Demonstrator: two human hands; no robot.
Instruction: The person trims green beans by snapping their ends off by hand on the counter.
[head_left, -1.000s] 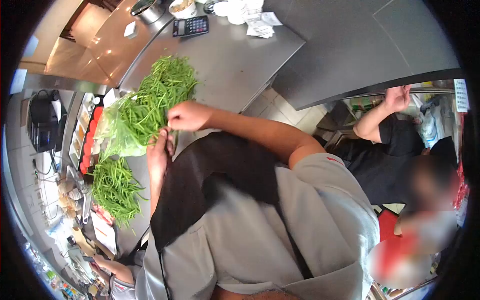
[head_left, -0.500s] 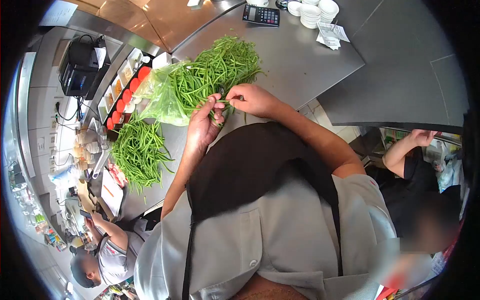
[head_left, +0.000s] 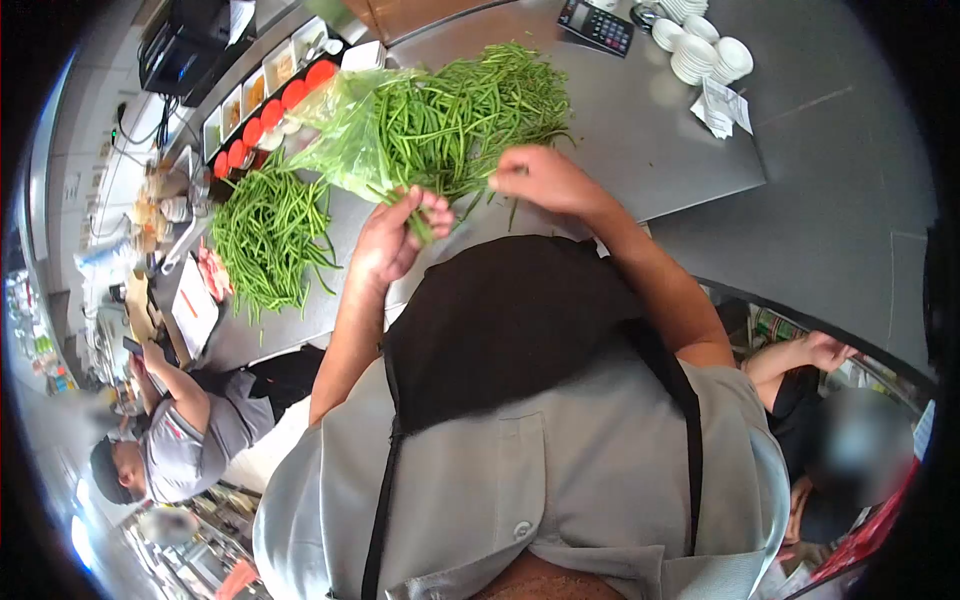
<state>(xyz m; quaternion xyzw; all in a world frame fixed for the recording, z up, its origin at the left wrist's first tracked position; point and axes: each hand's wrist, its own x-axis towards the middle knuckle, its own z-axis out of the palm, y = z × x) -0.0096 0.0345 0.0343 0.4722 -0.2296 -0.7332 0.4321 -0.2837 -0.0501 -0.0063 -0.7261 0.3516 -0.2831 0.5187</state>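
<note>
My left hand [head_left: 398, 235] is closed round a few green beans [head_left: 418, 228], with its fingers curled up at the counter's near edge. To its right, my right hand [head_left: 545, 180] is raised a little apart, slightly blurred, its fingers curled in; whatever they may pinch is hidden. In front of both hands a large heap of green beans [head_left: 470, 115] spills from a clear green plastic bag [head_left: 350, 150]. A second pile of green beans [head_left: 270, 240] lies on the steel counter [head_left: 640, 165] to the left.
Red-lidded containers [head_left: 272, 115] line the back left. A calculator [head_left: 597, 25], stacked white dishes [head_left: 695, 58] and paper slips [head_left: 720, 108] sit at the far right. One person [head_left: 200, 430] stands at left holding a phone; another person's arm [head_left: 790, 360] shows at right.
My hands were together on a bean; now my right hand has drawn away to the right, while my left keeps its beans. The view has shifted, and the counter items appear farther right.
</note>
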